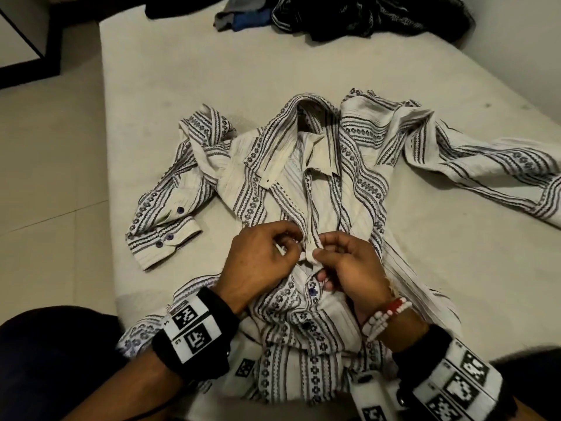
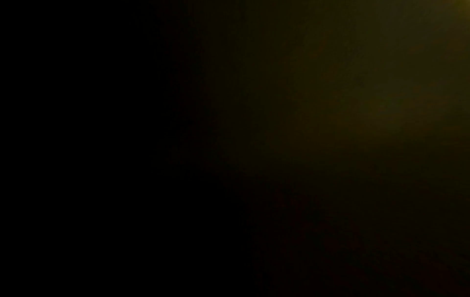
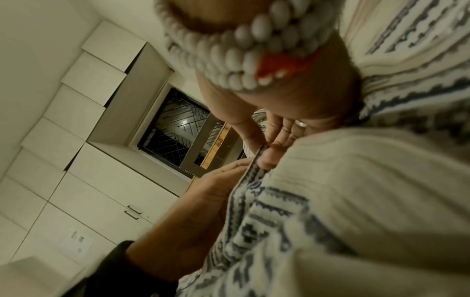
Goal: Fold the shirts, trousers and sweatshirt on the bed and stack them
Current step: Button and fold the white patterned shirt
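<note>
A cream shirt (image 1: 273, 183) with dark patterned stripes lies face up on the bed (image 1: 188, 74), collar at the far end, sleeves spread to both sides. My left hand (image 1: 261, 259) and my right hand (image 1: 340, 262) meet at the shirt's front placket in the middle. Each hand pinches one front edge of the shirt, beside a dark blue button (image 1: 312, 292). In the right wrist view my right hand (image 3: 269, 140) pinches the striped edge of the shirt (image 3: 356, 201), with my left hand (image 3: 211, 201) against it. The left wrist view is dark.
A heap of dark clothes (image 1: 364, 16) with grey and blue pieces lies at the bed's far end. The tiled floor (image 1: 45, 177) runs along the left of the bed. A wall (image 1: 531, 41) stands at the right. My knees are at the bottom corners.
</note>
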